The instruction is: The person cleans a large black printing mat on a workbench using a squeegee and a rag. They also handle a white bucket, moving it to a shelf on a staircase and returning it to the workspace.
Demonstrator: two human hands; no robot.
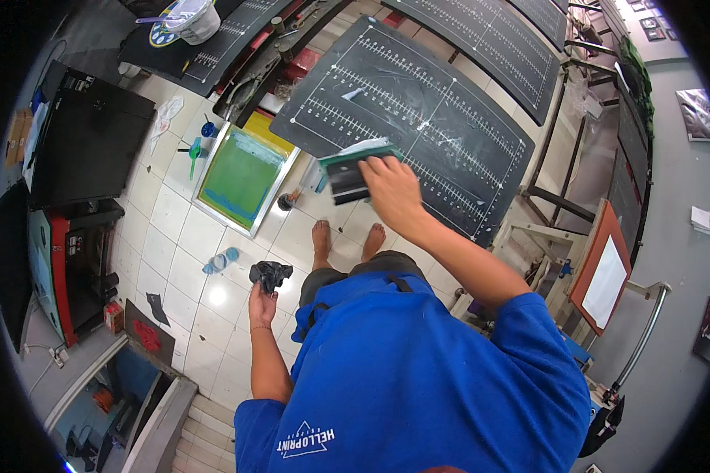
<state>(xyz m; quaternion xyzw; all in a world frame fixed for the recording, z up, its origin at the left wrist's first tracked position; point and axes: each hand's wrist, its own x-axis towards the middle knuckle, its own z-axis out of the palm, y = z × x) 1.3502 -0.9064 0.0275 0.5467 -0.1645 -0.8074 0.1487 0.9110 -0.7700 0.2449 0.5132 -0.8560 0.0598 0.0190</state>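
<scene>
My right hand (pixel 393 193) grips a wide squeegee (pixel 347 180) with a dark handle. Its green upper edge carries white ink. The squeegee is held at the near edge of a black printing board (pixel 410 102) marked with white ruled lines and smeared with some white. Lower and to the left, my left hand (pixel 261 309) is closed around a crumpled black bundle (pixel 271 275), perhaps plastic or cloth; I cannot tell which. Beyond that hand, a screen-printing frame (pixel 259 221) with green and yellow mesh stands low over the tiled floor.
A white tub (pixel 199 24) sits on another board at the upper left. Near the frame are a green spoon (pixel 194 154), a dark jar (pixel 285 202) and a clear bluish bottle (pixel 222 260). More boards stand on metal arms at the right, beside an orange-brown frame (pixel 603 268).
</scene>
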